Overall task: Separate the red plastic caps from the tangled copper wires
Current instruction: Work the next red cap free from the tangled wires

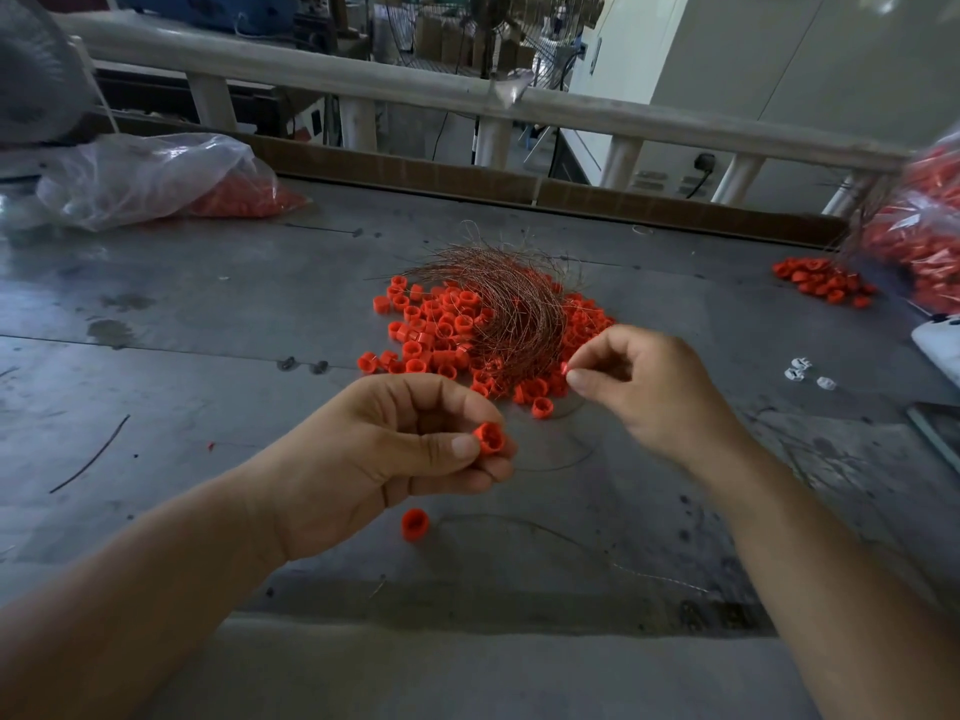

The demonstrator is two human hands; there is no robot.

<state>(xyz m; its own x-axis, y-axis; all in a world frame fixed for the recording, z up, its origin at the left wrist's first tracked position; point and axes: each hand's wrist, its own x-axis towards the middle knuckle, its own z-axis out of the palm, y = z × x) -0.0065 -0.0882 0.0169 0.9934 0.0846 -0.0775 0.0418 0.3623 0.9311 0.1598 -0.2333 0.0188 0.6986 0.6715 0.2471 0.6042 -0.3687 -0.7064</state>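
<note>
Loose cap (414,524): on the table (208,366), well short of the copper wire tangle (514,304).
Left hand (384,454): thumb and fingers pinch one red cap (489,438), near-left of the tangle, apart from it.
Right hand (644,392): thumb and forefinger pinch a small red piece (564,368) at the tangle's near-right edge; this is the nearer hand.
Cap pile (441,330): under and around the tangle.

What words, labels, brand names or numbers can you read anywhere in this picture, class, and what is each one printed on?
No text can be read in this picture.
Red caps: plain, no print showing.
Clear bags: no label showing.
Cardboard boxes behind the rail: too far and blurred to tell.
</note>
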